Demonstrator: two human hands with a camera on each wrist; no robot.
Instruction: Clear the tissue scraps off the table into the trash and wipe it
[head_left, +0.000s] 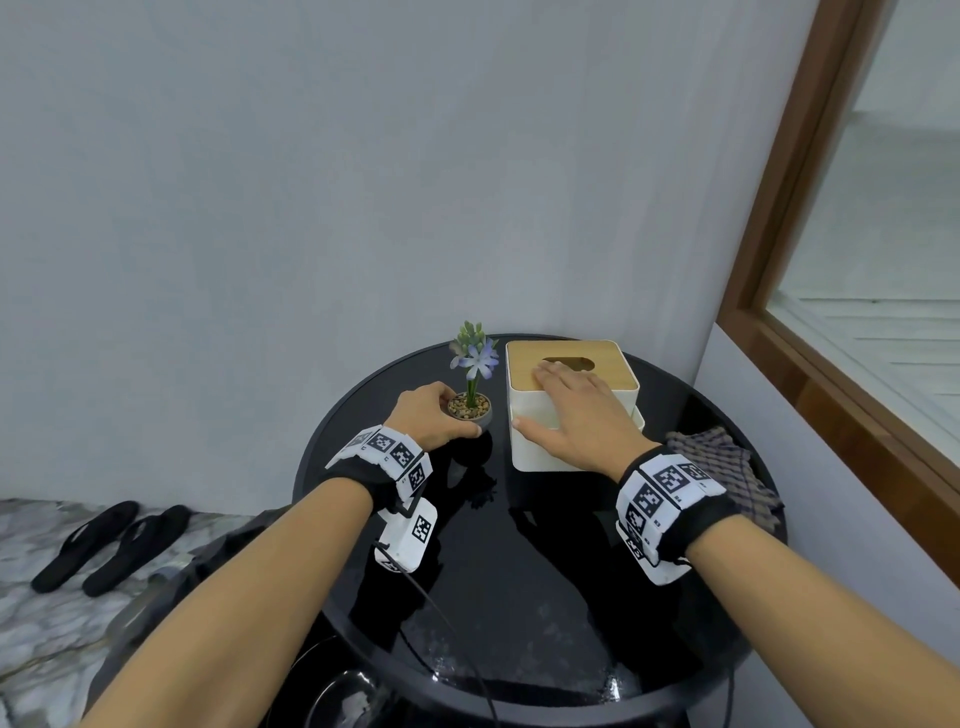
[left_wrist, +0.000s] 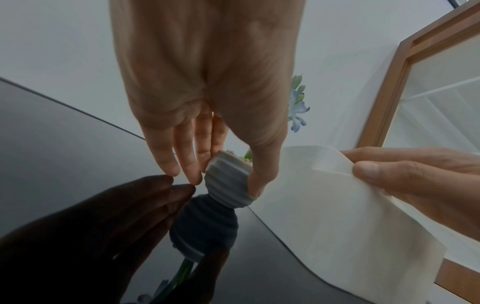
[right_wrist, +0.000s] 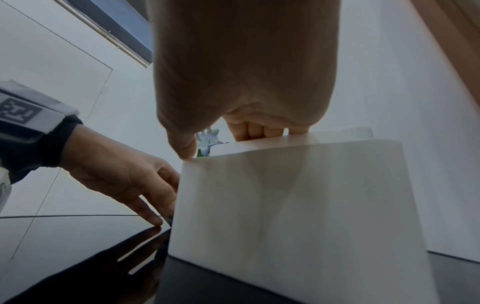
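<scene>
On the round, glossy black table (head_left: 519, 582) stand a small grey flower pot (head_left: 484, 419) with a blue flower and a white tissue box (head_left: 545, 454) with a wooden lid. My left hand (head_left: 457, 415) grips the pot (left_wrist: 226, 181) between thumb and fingers; its other fingertips (left_wrist: 171, 170) touch the table. My right hand (head_left: 535, 397) lies over the box (right_wrist: 298, 205), fingers on the lid and thumb (right_wrist: 183, 148) on the near face, holding its edge. No tissue scraps show on the table.
A checkered cloth (head_left: 727, 473) lies crumpled at the table's right edge. A dark bin-like container (head_left: 337, 696) sits below the near left rim. Black slippers (head_left: 109, 545) lie on the marble floor at left. Walls and a wood-framed window (head_left: 779, 260) close in behind and right.
</scene>
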